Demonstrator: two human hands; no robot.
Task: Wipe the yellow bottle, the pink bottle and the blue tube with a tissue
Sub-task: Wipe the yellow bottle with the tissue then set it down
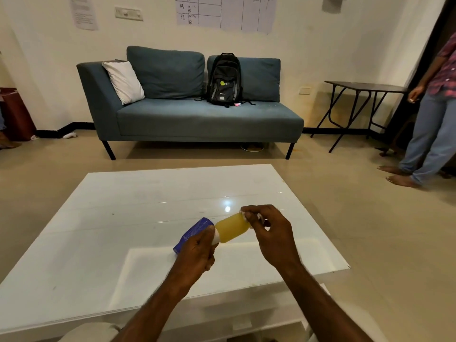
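I hold the yellow bottle [231,230] sideways above the white table [123,218]. My left hand [197,250] grips its white-capped end. My right hand [269,230] pinches a white tissue [246,217] against the bottle's other end. The blue tube [195,232] lies on the table just behind my left hand, partly hidden by it. No pink bottle shows on the table.
A blue sofa [187,114] with a black backpack [224,80] stands beyond the table. A person [429,114] stands at the right near a dark folding table [362,95]. A small pink object [237,104] lies on the sofa seat.
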